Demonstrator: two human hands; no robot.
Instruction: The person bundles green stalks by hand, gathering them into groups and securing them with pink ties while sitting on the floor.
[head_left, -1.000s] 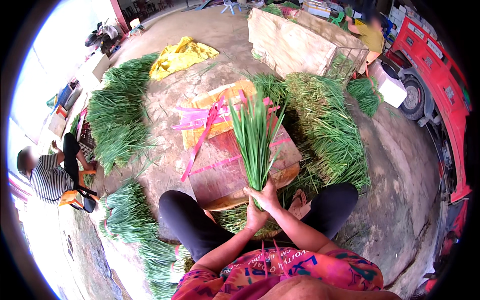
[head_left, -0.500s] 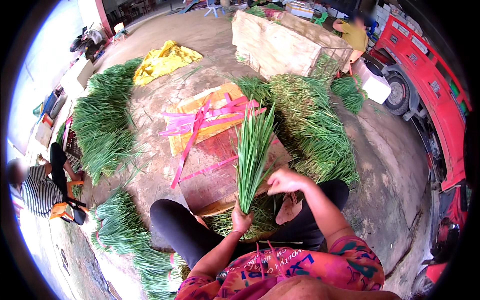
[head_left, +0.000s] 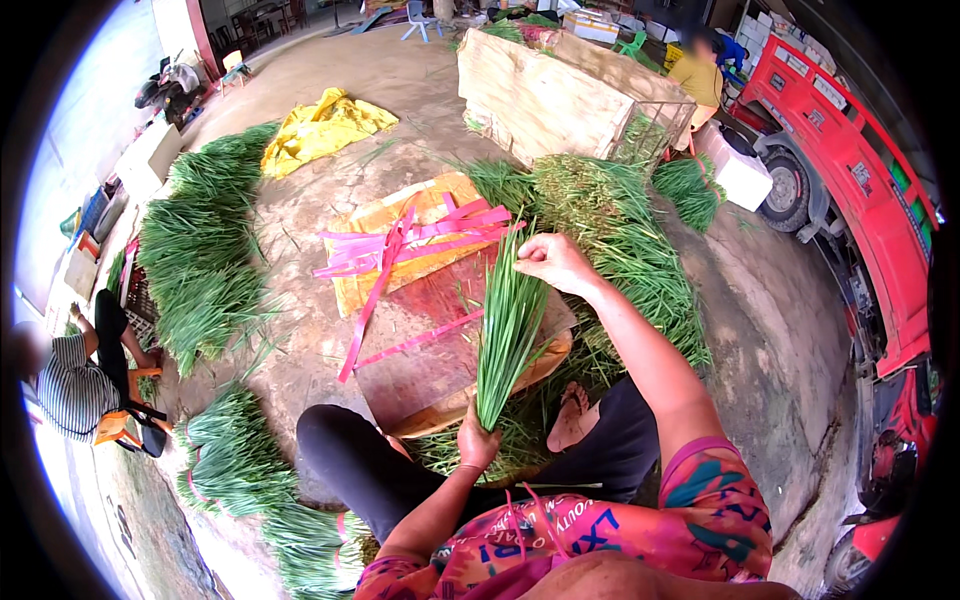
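Observation:
My left hand is wrapped round the lower end of a bunch of chives. The long green leaves fan upward over the low board. Beside the upper part of the bunch is my right hand, its fingertips pinched together at the leaf tips. Whether a leaf is caught between those fingers is too small to tell. Under the bunch lies a reddish-brown board. Pink ribbon strips are spread on the orange-yellow sacking at its far side.
A big heap of loose chives lies to my right; more piles and tied bundles are on the left. A person sits at far left. Beyond are a wooden crate, a yellow cloth and a red truck.
My right hand has moved up and away from me, from beside the middle of the chives to their tips. My left hand keeps its hold, and the bunch has shifted slightly.

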